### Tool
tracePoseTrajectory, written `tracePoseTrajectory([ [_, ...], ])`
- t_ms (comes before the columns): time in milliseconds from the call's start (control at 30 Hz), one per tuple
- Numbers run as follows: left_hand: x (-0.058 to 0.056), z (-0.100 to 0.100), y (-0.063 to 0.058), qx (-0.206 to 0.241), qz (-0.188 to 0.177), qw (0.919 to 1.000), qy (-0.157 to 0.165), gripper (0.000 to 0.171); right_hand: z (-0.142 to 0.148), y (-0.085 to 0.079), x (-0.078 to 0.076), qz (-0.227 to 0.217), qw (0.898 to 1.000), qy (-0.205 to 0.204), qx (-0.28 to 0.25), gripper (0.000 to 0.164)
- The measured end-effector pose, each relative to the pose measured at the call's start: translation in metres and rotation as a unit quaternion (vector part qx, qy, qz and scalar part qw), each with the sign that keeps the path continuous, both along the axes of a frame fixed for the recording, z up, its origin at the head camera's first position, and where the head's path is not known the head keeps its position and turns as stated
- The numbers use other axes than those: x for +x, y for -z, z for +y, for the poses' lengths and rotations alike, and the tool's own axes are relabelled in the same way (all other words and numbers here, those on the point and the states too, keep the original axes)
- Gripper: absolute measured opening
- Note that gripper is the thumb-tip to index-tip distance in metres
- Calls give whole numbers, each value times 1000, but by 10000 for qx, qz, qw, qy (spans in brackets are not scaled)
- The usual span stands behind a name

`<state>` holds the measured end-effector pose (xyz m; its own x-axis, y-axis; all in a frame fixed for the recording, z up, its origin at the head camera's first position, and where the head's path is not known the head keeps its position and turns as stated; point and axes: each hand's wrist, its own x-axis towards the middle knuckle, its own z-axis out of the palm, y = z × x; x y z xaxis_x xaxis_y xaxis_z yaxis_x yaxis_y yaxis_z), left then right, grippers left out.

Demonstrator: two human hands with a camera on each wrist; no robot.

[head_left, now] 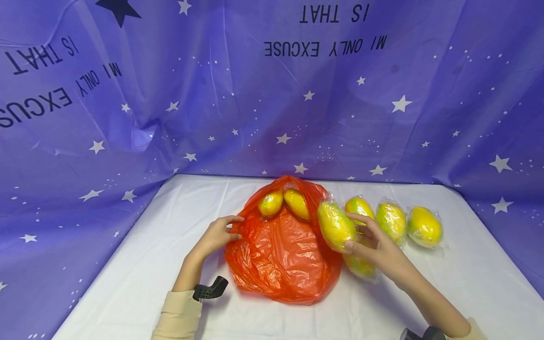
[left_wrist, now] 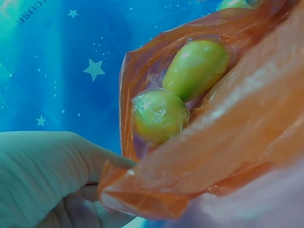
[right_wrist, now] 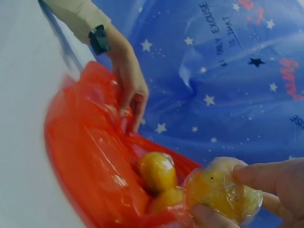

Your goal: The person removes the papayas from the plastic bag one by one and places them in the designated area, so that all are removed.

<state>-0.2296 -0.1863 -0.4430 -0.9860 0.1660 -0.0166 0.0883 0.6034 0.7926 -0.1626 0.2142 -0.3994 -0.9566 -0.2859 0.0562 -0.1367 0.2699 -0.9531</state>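
A red plastic bag (head_left: pixel 284 257) lies on the table with its mouth spread. Inside it are two wrapped mangoes, one on the left (head_left: pixel 270 204) and one on the right (head_left: pixel 297 204). My left hand (head_left: pixel 218 233) pinches the bag's left edge between thumb and fingers, as the left wrist view shows closely. My right hand (head_left: pixel 378 243) grips another mango (head_left: pixel 335 226) in clear wrap, at the right side of the bag's mouth. In the right wrist view this held mango (right_wrist: pixel 221 190) is close beside the ones in the bag.
To the right of the bag stand several more wrapped mangoes, among them one in the middle (head_left: pixel 391 221) and one at the far right (head_left: pixel 425 227). Another (head_left: pixel 360 265) lies partly behind my right hand. A purple star-printed cloth (head_left: pixel 255 118) rises behind the white table (head_left: pixel 446 293).
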Motion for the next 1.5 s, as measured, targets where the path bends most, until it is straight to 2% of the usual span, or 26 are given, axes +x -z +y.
tracePoseTrajectory([
  [400, -1, -1, 4, -277, 74, 9996, 24, 41, 26, -3, 6, 28, 9995, 237, 204, 63],
  [567, -2, -1, 6, -373, 122, 9992, 38, 41, 36, -4, 12, -88, 9994, 302, 133, 62],
  [833, -2, -2, 7, -510, 152, 9986, 59, 40, 54, -5, 19, 118, 9991, 418, -1, 61],
  [1000, -2, -1, 8, -541, 168, 9984, 69, 39, 68, -3, 23, 166, 9980, 527, 318, 63],
  [1233, -2, 1, 9, -627, 230, 9977, 65, 40, 86, -2, 26, 3, 9927, 673, 996, 65],
  [1500, -2, 1, 9, -752, 236, 9969, 55, 40, 97, 2, 30, 38, 9940, 625, 897, 63],
])
